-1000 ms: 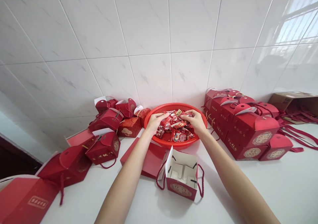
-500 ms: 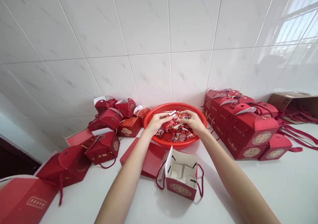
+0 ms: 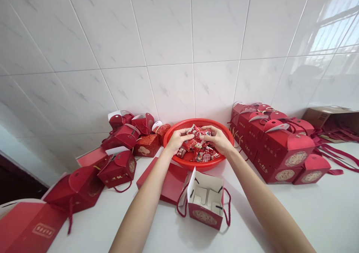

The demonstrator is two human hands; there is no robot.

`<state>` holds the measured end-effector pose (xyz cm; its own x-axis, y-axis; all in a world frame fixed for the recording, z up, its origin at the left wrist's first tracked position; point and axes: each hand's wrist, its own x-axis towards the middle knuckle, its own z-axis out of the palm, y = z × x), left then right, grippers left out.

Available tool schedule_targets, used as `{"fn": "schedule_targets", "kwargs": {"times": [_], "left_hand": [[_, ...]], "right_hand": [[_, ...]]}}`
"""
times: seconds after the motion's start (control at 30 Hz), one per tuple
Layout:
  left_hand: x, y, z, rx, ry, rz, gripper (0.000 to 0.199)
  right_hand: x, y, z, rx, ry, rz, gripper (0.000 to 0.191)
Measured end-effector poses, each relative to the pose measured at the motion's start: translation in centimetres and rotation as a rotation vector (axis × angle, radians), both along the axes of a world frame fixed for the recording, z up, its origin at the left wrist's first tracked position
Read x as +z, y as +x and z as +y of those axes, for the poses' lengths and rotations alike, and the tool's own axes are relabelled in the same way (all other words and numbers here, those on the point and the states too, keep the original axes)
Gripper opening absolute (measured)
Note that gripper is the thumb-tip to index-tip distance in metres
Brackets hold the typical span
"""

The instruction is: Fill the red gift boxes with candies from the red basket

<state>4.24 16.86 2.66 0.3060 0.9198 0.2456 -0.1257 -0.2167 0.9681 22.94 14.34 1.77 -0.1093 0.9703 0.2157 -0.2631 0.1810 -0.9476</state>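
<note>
Over a red plastic basket [image 3: 185,164] by the wall, both my hands grip red wrapped candies. My left hand [image 3: 177,140] has its thumb and fingers closed on the left side of a candy packet [image 3: 195,131]. From the other side, my right hand [image 3: 218,139] pinches at the same cluster of packets; exactly which ones each hand holds is partly hidden. More wrapped candies [image 3: 203,155] lie in the basket below. Between my forearms stands an open red gift box [image 3: 206,216], its white inside showing nothing in it and rope handles at its sides.
A flat red box [image 3: 171,183] lies beside the open one. Several red gift boxes [image 3: 117,168] spread along the left. Stacked red boxes [image 3: 280,152] stand at the right, with a cardboard carton [image 3: 328,116] and ribbons [image 3: 336,152] beyond. A tiled wall [image 3: 171,84] closes the back.
The hands stay at the basket, with the fingers shifting slightly on the candies and the gripped packet turned a little. The whole view has tipped slightly upward.
</note>
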Motion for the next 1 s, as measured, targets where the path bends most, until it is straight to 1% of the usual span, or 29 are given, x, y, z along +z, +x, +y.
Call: {"fn": "schedule_targets", "kwargs": {"times": [0.07,0.13,0.23,0.33,0.43,0.53,0.63,0.73,0.8,0.87,0.93,1.0], "left_hand": [[0.2,0.0,-0.1,0.013,-0.009,-0.021,0.040],[0.3,0.1,-0.1,0.030,-0.009,-0.035,0.038],[0.2,0.0,-0.3,0.059,-0.005,-0.063,0.038],[0.0,-0.2,-1.1,0.061,0.001,-0.061,0.042],[0.1,-0.8,-2.9,0.044,0.023,0.025,0.043],[0.9,-1.3,-5.4,-0.001,0.038,0.128,0.045],[2.0,-1.1,-8.1,-0.027,0.114,0.225,0.045],[2.9,-0.4,-10.5,-0.057,0.186,0.274,0.042],[3.2,0.0,-11.8,-0.100,0.200,0.315,0.038],[3.3,0.2,-12.6,-0.133,0.214,0.356,0.033],[3.3,0.2,-12.9,-0.143,0.229,0.395,0.029],[3.2,-0.1,-12.9,-0.141,0.228,0.417,0.029]], "right_hand": [[0.1,-0.2,-0.1,0.040,-0.032,0.011,0.055],[0.3,-0.4,-0.2,0.026,-0.031,0.020,0.055],[0.7,-0.6,-0.5,-0.023,0.007,0.049,0.055],[1.6,-0.6,-1.1,-0.057,0.086,0.040,0.046],[3.2,-0.2,-2.4,-0.028,0.165,-0.092,0.038],[5.2,0.5,-4.5,-0.012,0.245,-0.307,0.036],[7.4,1.4,-7.0,-0.059,0.390,-0.476,0.031],[9.1,2.3,-9.3,-0.134,0.501,-0.560,0.027],[9.8,2.9,-10.5,-0.194,0.545,-0.595,0.024],[10.1,3.3,-11.4,-0.224,0.570,-0.636,0.020],[10.1,3.6,-11.9,-0.204,0.580,-0.693,0.019],[10.0,3.6,-12.1,-0.157,0.582,-0.752,0.019]]}}
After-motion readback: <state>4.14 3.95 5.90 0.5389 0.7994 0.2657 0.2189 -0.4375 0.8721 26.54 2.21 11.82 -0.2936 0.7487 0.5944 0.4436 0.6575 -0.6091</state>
